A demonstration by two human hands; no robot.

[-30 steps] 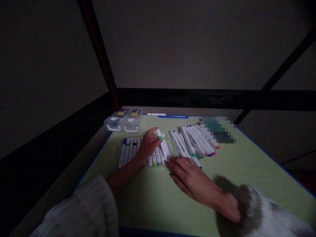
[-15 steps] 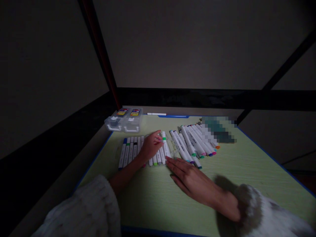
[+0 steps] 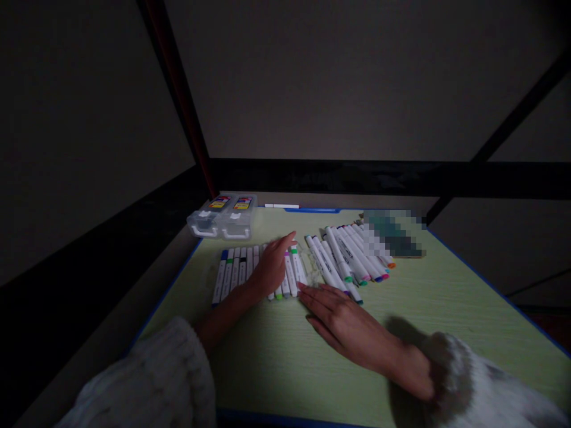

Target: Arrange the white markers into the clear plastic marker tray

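Observation:
A row of white markers [image 3: 228, 279] with coloured bands and tips lies side by side on the table. Over the middle of this row is my left hand [image 3: 271, 265], fingers stretched toward the far ends; it covers several markers, and its palm side is hidden. At the row's right end lies a marker with a green band [image 3: 297, 267]. My right hand [image 3: 336, 318] rests flat on the table, fingers extended together, with the fingertips at that marker's near end. Clear plastic [image 3: 314, 270] shows between the row and a loose pile of markers [image 3: 352, 255] on the right.
Two clear plastic cases [image 3: 236, 223] with white handles stand at the far left corner. One white marker [image 3: 282, 205] lies along the back edge beside a blue strip [image 3: 314, 210]. A blurred-out flat item [image 3: 397, 235] lies behind the pile. The green table [image 3: 285, 368] has blue edging.
My left hand has shifted slightly left, and its fingers have straightened from a curled pose over the row. My right hand stays in place.

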